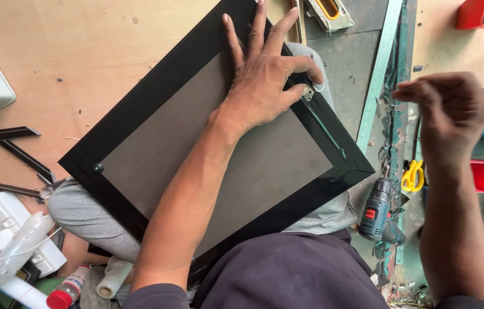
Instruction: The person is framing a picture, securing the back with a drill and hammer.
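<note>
Head view: left hand (265, 80) splayed flat on black frame (207, 143) (no grip) — right hand (447, 109) raised, fingertips pinched.

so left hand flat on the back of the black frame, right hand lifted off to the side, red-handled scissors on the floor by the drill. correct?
One thing is off: the scissors have yellow handles, not red. The head view shows this. The rest holds: the left hand lies flat on the back of the black frame, the right hand is lifted off to the side, and the scissors lie by the drill.
</note>
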